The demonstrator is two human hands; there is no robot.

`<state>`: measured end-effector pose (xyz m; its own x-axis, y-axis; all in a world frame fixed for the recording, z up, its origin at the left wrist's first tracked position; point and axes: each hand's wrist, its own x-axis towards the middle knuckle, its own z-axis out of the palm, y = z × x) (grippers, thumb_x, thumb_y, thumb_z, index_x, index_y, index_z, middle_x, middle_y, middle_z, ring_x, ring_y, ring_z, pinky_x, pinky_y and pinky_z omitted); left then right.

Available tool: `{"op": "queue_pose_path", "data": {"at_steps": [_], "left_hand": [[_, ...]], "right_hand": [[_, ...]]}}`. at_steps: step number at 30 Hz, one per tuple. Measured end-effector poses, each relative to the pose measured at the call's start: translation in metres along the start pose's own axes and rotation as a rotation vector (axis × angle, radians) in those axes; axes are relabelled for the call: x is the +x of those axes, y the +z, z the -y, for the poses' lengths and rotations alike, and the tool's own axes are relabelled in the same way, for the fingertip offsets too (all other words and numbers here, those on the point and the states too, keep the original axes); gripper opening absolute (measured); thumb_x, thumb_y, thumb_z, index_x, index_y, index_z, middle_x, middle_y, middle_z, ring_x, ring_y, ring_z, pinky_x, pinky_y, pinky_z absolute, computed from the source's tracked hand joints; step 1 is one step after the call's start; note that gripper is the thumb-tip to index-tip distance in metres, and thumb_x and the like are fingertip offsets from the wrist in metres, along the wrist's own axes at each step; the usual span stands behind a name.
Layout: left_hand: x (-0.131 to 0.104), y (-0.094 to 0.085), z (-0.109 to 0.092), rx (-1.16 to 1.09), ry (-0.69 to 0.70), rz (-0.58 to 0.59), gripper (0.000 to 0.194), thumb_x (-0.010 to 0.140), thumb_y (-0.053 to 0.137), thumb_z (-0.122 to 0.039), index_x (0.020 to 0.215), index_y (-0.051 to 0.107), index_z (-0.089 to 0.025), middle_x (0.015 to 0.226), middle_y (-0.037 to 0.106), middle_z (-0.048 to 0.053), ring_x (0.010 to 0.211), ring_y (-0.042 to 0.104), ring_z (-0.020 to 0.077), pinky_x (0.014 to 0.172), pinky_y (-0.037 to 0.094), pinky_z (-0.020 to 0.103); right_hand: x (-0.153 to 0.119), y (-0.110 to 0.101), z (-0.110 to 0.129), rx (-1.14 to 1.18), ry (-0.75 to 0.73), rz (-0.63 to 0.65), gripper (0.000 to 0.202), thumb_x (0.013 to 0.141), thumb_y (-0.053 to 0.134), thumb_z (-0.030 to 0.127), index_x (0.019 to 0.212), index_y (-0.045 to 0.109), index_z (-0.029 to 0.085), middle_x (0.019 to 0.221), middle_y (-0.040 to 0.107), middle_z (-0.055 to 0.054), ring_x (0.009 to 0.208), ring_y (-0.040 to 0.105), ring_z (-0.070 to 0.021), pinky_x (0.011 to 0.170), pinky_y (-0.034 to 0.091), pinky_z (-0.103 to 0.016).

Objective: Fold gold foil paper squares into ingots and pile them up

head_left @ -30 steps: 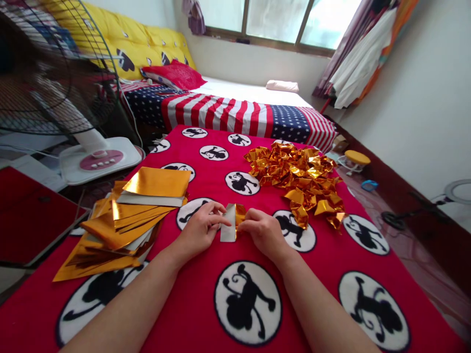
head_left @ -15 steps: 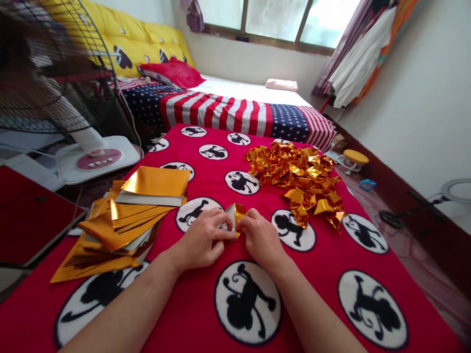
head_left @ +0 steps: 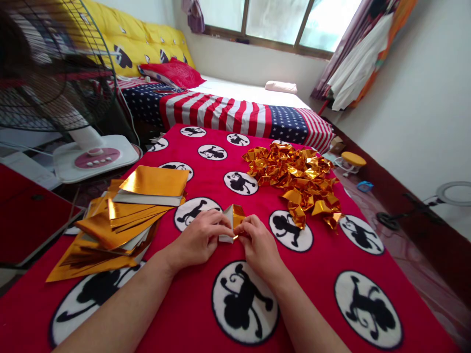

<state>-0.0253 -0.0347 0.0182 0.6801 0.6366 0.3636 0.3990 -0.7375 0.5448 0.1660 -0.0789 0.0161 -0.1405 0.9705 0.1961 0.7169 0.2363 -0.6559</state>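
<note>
Between my hands, near the middle of the red cloth, stands a partly folded piece of gold foil paper (head_left: 238, 214) with a pale inner side. My left hand (head_left: 204, 235) pinches its left edge, the fingers bent together. From the right, my right hand (head_left: 255, 242) grips the lower right edge between thumb and fingers. The fingertips of both hands nearly meet at the paper's near end. A loose stack of gold sheets (head_left: 154, 180) lies to the left of my left hand. Beyond my right hand is a heap of folded gold pieces (head_left: 290, 164).
The red cloth (head_left: 305, 294) with monkey prints covers the table. A fan (head_left: 93, 152) stands past the left edge. A bed (head_left: 221, 110) is behind the table; a yellow stool (head_left: 353, 158) and a ring-light stand (head_left: 434, 201) are on the right.
The fingers of both hands have shifted slightly on the paper, and more of its pale side and near edge shows. The view has moved slightly.
</note>
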Motion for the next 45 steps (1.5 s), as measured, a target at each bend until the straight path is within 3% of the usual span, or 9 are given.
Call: {"op": "queue_pose_path", "data": {"at_steps": [6,9,19,26,34,37,41,45], "left_hand": [[0.001,0.003,0.008,0.064,0.035,-0.021,0.036,0.083,0.049,-0.003,0.094,0.072,-0.028,0.097,0.069,0.002,0.095,0.057,0.0171,0.091,0.041,0.035],[0.001,0.003,0.007,0.099,0.064,-0.009,0.028,0.086,0.052,-0.009,0.090,0.073,-0.028,0.099,0.071,0.001,0.098,0.057,0.0180,0.094,0.039,0.037],[0.002,0.006,0.003,0.082,0.087,0.015,0.024,0.090,0.053,-0.014,0.092,0.073,-0.027,0.102,0.074,-0.001,0.097,0.059,0.0169,0.092,0.040,0.037],[0.002,0.010,0.007,-0.002,0.112,-0.029,0.020,0.088,0.057,-0.014,0.089,0.074,-0.024,0.098,0.075,0.001,0.087,0.061,0.0168,0.083,0.047,0.034],[0.000,0.017,0.000,0.018,0.072,-0.044,0.021,0.088,0.056,-0.014,0.092,0.074,-0.024,0.095,0.075,0.000,0.085,0.060,0.0164,0.078,0.050,0.031],[0.000,0.019,-0.003,0.029,0.054,-0.051,0.022,0.088,0.055,-0.014,0.092,0.074,-0.024,0.093,0.075,0.001,0.084,0.060,0.0164,0.075,0.051,0.030],[0.000,0.021,-0.004,0.052,0.052,-0.061,0.021,0.089,0.055,-0.014,0.092,0.074,-0.023,0.095,0.075,0.000,0.085,0.060,0.0166,0.075,0.051,0.029],[-0.002,0.021,-0.003,0.037,0.058,-0.061,0.021,0.090,0.054,-0.015,0.093,0.073,-0.023,0.101,0.074,0.000,0.090,0.061,0.0158,0.080,0.051,0.029]], "right_hand": [[0.001,0.003,0.000,0.000,0.040,-0.048,0.025,0.089,0.048,0.009,0.082,0.068,0.023,0.094,0.060,-0.002,0.087,0.058,-0.0147,0.078,0.044,-0.025],[0.004,0.005,0.000,-0.045,0.048,-0.067,0.020,0.086,0.053,0.008,0.080,0.066,0.022,0.092,0.061,-0.001,0.085,0.058,-0.0143,0.075,0.042,-0.024],[0.011,0.003,-0.006,-0.040,0.098,-0.065,0.014,0.078,0.060,0.007,0.077,0.064,0.021,0.088,0.058,0.000,0.077,0.057,-0.0127,0.065,0.039,-0.023],[0.015,-0.001,-0.016,-0.089,0.191,-0.154,0.018,0.078,0.054,0.004,0.075,0.064,0.018,0.084,0.057,-0.002,0.074,0.056,-0.0143,0.068,0.040,-0.026],[0.014,0.003,-0.016,-0.073,0.190,-0.173,0.006,0.079,0.063,0.019,0.078,0.058,0.021,0.076,0.059,0.002,0.068,0.055,-0.0144,0.061,0.036,-0.026],[0.017,0.004,-0.016,-0.116,0.168,-0.227,0.012,0.080,0.055,0.010,0.076,0.057,0.021,0.079,0.058,0.000,0.071,0.055,-0.0152,0.064,0.037,-0.027],[0.011,0.004,-0.016,-0.009,0.043,-0.294,0.018,0.081,0.051,0.005,0.084,0.059,0.020,0.088,0.058,-0.003,0.080,0.056,-0.0162,0.070,0.041,-0.027],[0.001,0.004,-0.015,0.038,-0.049,-0.150,0.016,0.085,0.054,0.010,0.086,0.065,0.022,0.087,0.059,-0.002,0.081,0.056,-0.0156,0.071,0.042,-0.026]]}}
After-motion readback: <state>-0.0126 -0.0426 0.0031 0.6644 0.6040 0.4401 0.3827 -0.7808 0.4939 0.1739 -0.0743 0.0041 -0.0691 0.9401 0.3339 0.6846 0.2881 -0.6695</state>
